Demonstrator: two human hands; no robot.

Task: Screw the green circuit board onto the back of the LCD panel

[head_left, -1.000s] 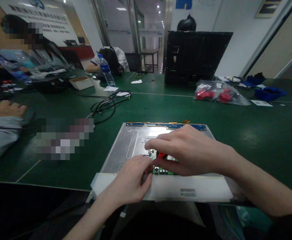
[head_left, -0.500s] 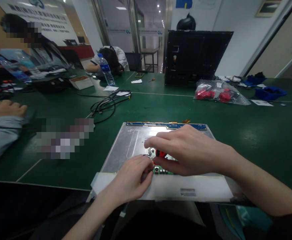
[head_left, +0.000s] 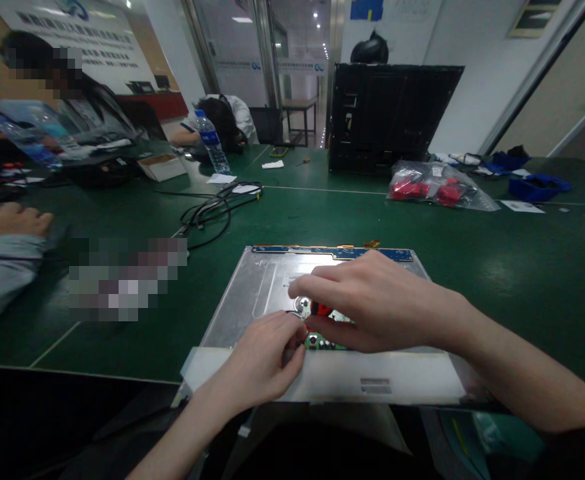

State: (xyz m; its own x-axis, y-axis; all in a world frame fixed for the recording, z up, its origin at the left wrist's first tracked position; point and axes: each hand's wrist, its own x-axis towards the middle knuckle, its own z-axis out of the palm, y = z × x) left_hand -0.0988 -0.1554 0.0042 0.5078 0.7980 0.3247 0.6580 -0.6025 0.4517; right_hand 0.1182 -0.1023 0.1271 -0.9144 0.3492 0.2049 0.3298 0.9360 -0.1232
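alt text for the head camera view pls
The right hand grips a red-handled tool over a small green circuit board on the metal back of a display panel, while the left hand touches the board's edge. The panel lies on a green table, black cables beyond.

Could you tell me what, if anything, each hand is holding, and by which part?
The right hand pinches a small red item, mostly hidden, so which part cannot be told. The left hand pinches something at the green board, too covered to identify.
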